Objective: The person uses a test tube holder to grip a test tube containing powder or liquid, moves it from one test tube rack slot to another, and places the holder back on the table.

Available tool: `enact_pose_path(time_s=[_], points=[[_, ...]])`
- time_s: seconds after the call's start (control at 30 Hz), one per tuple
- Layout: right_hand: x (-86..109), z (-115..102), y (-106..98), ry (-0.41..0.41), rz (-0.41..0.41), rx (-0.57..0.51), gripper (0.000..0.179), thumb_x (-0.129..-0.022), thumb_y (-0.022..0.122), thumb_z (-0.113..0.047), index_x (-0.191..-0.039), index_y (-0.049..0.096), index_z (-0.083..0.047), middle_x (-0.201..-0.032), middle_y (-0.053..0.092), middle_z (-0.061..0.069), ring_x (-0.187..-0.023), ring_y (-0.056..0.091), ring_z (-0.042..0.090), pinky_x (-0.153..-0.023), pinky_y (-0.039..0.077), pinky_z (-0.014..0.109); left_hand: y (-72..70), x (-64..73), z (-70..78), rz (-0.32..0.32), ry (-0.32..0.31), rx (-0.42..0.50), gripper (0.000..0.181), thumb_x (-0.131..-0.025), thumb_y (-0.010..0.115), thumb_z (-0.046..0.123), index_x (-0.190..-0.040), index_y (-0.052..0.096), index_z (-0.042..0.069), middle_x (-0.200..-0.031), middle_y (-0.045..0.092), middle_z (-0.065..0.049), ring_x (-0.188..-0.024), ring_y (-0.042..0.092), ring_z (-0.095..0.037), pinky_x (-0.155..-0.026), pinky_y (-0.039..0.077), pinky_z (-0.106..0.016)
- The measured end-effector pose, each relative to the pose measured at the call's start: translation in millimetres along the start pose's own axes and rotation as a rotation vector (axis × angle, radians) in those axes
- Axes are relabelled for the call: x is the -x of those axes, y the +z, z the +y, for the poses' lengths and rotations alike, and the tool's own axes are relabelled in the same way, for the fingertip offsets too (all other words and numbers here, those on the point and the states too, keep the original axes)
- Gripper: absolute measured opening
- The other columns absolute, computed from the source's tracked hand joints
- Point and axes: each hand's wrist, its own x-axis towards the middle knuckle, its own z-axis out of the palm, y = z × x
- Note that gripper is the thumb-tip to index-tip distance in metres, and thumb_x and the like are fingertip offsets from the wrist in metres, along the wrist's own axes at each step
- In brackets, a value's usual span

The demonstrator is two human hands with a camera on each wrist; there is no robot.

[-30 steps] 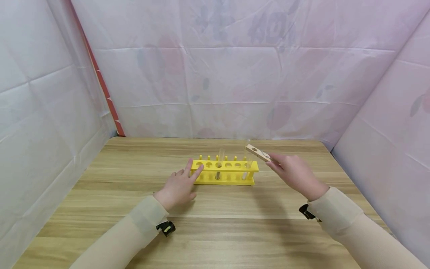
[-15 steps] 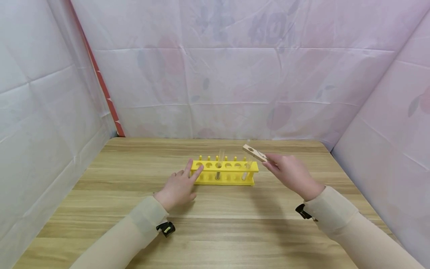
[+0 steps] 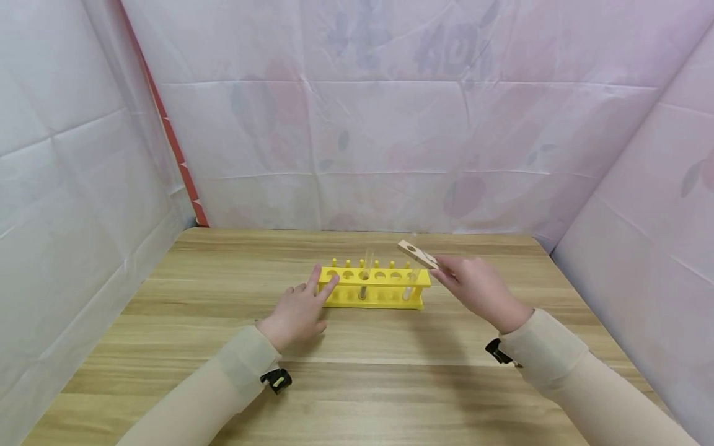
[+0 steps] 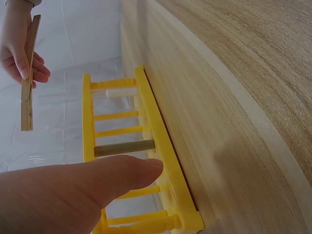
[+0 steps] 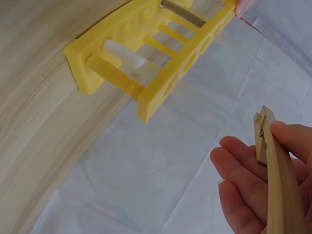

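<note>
Shows two tubes (image 3: 363, 291) in a rack (image 3: 385, 283) touched by the spread left hand (image 3: 295, 311) toward the bench's far edge (image 3: 256, 238), and, pinched in the right hand (image 3: 481, 288), a clamp (image 3: 417, 254) around neither yet.

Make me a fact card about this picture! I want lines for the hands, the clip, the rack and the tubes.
Left hand: fingers on the rack's left end
Right hand: holds the clip
Clip: wooden, in the air; hard to tell if it touches a tube
Rack: yellow, six holes, standing on the table
Dark-filled tube: third hole from the left
White-filled tube: last hole on the right
</note>
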Motion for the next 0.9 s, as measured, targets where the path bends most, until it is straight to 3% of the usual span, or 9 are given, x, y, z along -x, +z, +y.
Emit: enact_pose_path(time_s=[0.23,0.9], points=[[-2.0,-4,4,-0.009,0.000,0.008,0.016,-0.091,0.060,-0.016,-0.077,0.054,-0.010,-0.056,0.038,-0.006,-0.047,0.031,0.008,-0.045,0.027,0.025,0.4,-1.1,-0.6,-0.004,0.003,-0.003,0.087,-0.085,0.065,0.038,-0.151,0.012,0.019,-0.152,0.006,-0.024,-0.114,0.050,-0.042,-0.096,0.039,-0.053],[-13.4,-16,11,-0.019,-0.009,0.009,0.023,-0.090,0.062,-0.018,-0.071,0.049,-0.012,-0.054,0.037,-0.005,-0.046,0.029,0.008,-0.045,0.026,0.024,-1.1,-2.1,-3.4,0.002,0.001,-0.049,0.090,-0.084,0.066,0.040,-0.151,0.010,0.017,-0.152,0.005,-0.025,-0.109,0.054,-0.040,-0.093,0.042,-0.051]])
